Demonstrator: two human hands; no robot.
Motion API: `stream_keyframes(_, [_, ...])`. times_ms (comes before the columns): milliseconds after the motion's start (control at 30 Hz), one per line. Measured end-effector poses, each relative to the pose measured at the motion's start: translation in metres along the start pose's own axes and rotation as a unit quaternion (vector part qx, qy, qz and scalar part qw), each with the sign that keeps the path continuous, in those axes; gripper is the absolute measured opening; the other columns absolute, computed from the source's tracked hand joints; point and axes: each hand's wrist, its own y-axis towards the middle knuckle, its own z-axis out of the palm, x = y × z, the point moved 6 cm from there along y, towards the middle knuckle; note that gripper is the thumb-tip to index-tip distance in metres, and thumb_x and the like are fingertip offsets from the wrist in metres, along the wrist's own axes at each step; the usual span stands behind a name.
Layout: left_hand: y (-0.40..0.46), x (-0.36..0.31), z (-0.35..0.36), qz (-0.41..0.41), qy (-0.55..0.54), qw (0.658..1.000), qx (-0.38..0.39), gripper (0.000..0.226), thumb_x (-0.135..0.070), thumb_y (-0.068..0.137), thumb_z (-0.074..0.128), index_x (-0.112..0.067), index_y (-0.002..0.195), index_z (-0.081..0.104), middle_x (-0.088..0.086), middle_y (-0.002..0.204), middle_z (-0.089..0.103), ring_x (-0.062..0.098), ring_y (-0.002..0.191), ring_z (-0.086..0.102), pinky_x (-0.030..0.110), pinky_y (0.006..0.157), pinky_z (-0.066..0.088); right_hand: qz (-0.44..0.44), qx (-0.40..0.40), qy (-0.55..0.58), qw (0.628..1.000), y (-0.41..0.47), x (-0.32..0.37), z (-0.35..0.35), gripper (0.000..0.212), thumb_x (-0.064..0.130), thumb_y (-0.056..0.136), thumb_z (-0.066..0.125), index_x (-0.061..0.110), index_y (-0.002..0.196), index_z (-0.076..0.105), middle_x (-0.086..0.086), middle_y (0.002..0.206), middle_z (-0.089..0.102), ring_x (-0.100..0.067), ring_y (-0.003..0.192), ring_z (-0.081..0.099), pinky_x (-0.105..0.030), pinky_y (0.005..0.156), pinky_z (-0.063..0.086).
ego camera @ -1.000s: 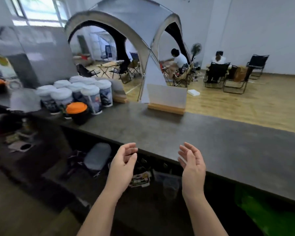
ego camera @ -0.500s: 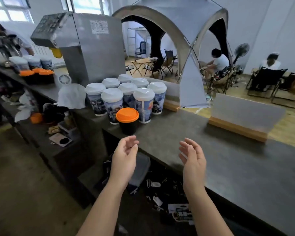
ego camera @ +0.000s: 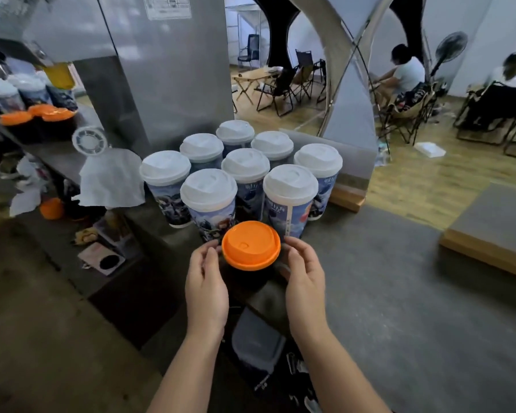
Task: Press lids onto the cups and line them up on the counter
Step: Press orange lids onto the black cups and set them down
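Orange-lidded black cup (ego camera: 251, 245) on counter (ego camera: 385, 293), left hand (ego camera: 206, 281) and right hand (ego camera: 304, 272) flanking, grip apart; contents hidden.

- The lid (ego camera: 251, 245) nearest the hands is bright orange, on a black cup (ego camera: 252, 281).
- The tall cups (ego camera: 289, 216) wear white lids (ego camera: 290, 184) over blue-and-white printed scenery.
- The counter (ego camera: 399, 293) is dark mottled grey.
- The machine (ego camera: 167, 70) is dull silver.
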Motion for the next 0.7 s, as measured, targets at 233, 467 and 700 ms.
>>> stream_keyframes(233, [-0.005, -0.015, 0.024, 0.060, 0.025, 0.988, 0.140, 0.028, -0.029, 0.107, 0.034, -0.030, 0.111, 0.062, -0.016, 0.106, 0.067, -0.006, 0.102, 0.059, 0.012, 0.084, 0.041, -0.035, -0.067, -0.021, 0.997, -0.007, 0.011, 0.007, 0.028, 0.033, 0.093, 0.045, 0.022, 0.108, 0.065, 0.004, 0.104, 0.072, -0.012, 0.101, 0.066, -0.032, 0.090, 0.051])
stream_keyframes(467, [-0.028, -0.022, 0.071, 0.080, 0.017, 0.957, 0.279, 0.018, -0.037, 0.103, 0.041, -0.036, 0.104, 0.060, -0.025, 0.102, 0.066, -0.006, 0.100, 0.059, 0.026, 0.088, 0.047, -0.059, -0.204, -0.046, 0.976, -0.019, 0.037, -0.043, 0.028, 0.034, 0.094, 0.041, 0.024, 0.104, 0.065, 0.007, 0.099, 0.071, -0.009, 0.096, 0.066, -0.035, 0.086, 0.052])
stream_keyframes(700, [-0.068, -0.034, 0.143, 0.085, 0.004, 0.914, 0.397, 0.027, -0.047, 0.094, 0.038, -0.032, 0.101, 0.059, -0.012, 0.103, 0.067, 0.008, 0.101, 0.062, 0.041, 0.095, 0.051, -0.091, -0.310, -0.092, 0.942, -0.036, 0.073, -0.112, 0.025, 0.023, 0.104, 0.037, 0.020, 0.109, 0.061, 0.004, 0.103, 0.067, -0.002, 0.091, 0.063, -0.019, 0.076, 0.047])
